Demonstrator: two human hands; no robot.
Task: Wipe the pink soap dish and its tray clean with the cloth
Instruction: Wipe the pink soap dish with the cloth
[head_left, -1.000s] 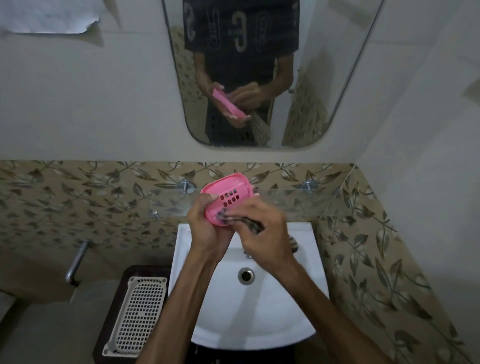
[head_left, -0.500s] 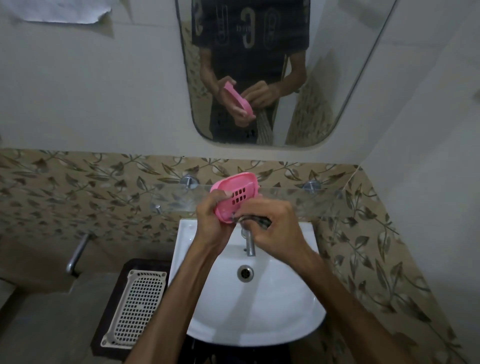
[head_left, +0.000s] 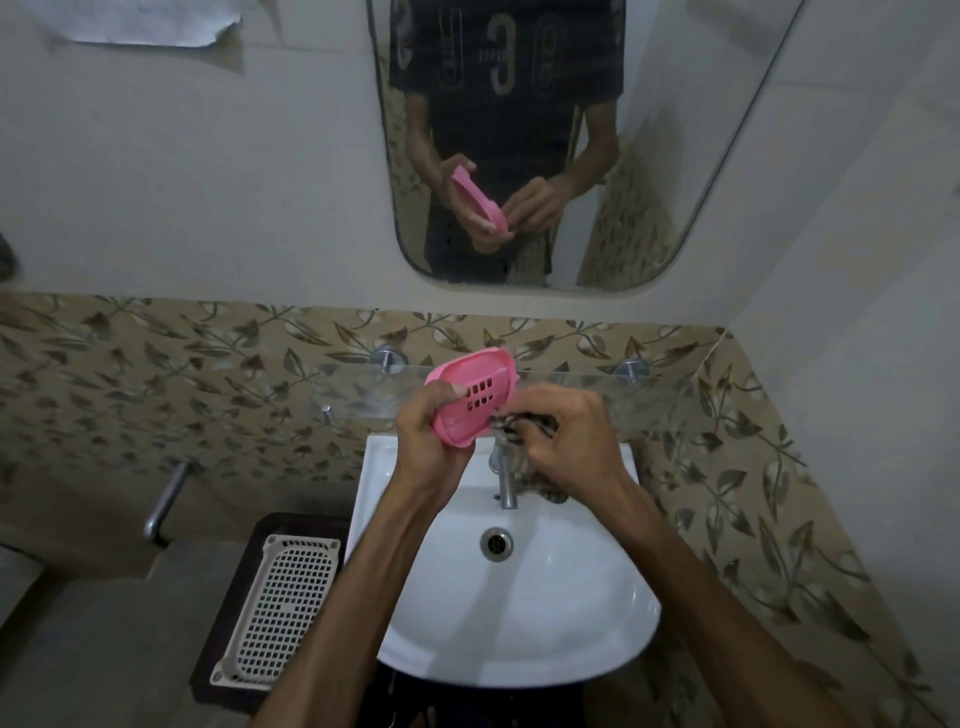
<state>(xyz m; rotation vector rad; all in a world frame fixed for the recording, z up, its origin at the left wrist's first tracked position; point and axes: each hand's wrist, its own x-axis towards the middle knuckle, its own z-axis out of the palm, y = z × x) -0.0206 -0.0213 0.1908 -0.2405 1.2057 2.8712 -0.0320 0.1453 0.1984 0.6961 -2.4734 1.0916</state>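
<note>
My left hand (head_left: 426, 441) grips a pink slotted soap dish part (head_left: 475, 392), tilted on edge above the white sink (head_left: 571, 613). My right hand (head_left: 566, 431) holds a dark patterned cloth (head_left: 519, 423) bunched against the dish's lower right edge; more cloth hangs below the hand near the tap. The mirror (head_left: 571, 156) reflects both hands with the pink piece. Whether this piece is the dish or its tray I cannot tell.
A chrome tap (head_left: 505, 478) stands under my hands, with the drain (head_left: 496, 543) below it. A glass shelf (head_left: 649, 389) runs along the leaf-patterned tiles. A white perforated basket (head_left: 283, 597) sits on a dark stand left of the sink. A metal handle (head_left: 166, 499) sticks out at left.
The view has shifted slightly. My right hand with the cloth has slid from the dish's face to its lower right edge, and the dish has tilted a little more upright.
</note>
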